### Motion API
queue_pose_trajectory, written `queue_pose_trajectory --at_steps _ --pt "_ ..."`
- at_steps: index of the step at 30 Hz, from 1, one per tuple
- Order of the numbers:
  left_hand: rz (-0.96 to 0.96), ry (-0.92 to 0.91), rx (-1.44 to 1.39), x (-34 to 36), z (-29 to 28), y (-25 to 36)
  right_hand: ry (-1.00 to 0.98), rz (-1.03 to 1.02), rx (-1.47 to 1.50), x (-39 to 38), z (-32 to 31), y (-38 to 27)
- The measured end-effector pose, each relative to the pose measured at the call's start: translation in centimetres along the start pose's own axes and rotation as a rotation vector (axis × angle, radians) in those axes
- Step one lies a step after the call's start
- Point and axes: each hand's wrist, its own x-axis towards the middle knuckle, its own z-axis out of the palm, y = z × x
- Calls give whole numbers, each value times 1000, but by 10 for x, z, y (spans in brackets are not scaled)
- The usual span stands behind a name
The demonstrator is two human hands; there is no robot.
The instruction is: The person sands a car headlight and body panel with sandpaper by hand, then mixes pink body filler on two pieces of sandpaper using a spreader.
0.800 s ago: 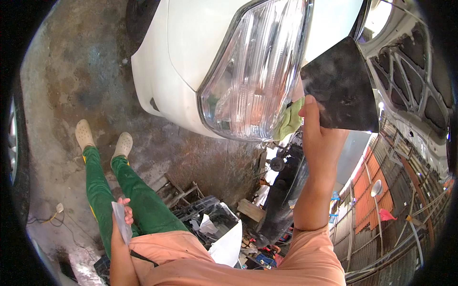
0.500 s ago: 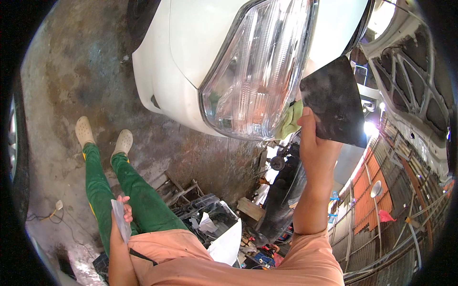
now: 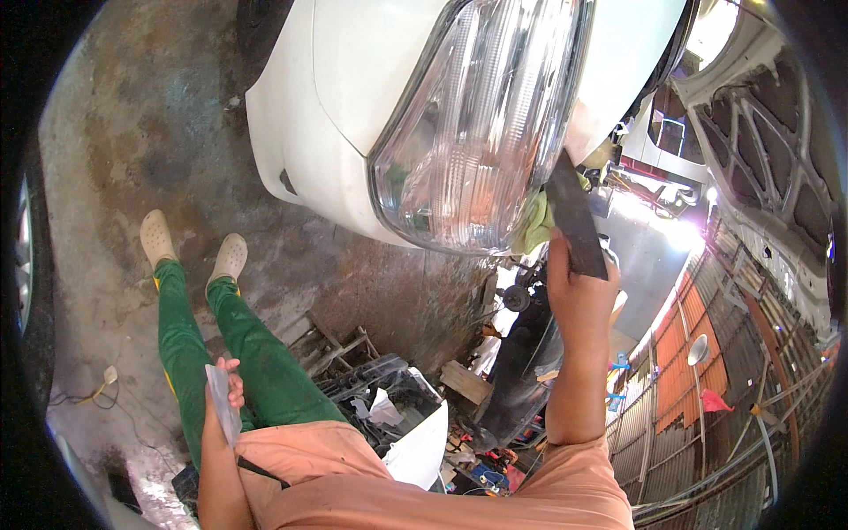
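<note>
Just beside the headlight (image 3: 477, 132), the right hand (image 3: 580, 293) grips the black sheet (image 3: 579, 221) near the green cloth (image 3: 535, 226), while the left hand (image 3: 234, 383) holds a pale sheet (image 3: 223, 406); if the right grip loosens, the black sheet could slip and scratch the headlight.

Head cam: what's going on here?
A person in green trousers stands beside a white car. Their right hand holds a dark sheet near the clear headlight; contact can't be told. A green cloth shows at the headlight's edge. The left hand holds a pale grey sheet by the thigh.
</note>
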Motion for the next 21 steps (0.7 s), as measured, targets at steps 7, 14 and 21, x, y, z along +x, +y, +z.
queue_pose_trajectory --at_steps 7,14,21 --pt "-23 79 191 -18 27 24 -131 350 287 -90 -30 -3" --pt "273 -50 815 -128 230 93 -308 685 1083 -210 -21 -97" --pt "511 -259 1275 -241 405 71 -268 600 1249 -255 -38 -104"
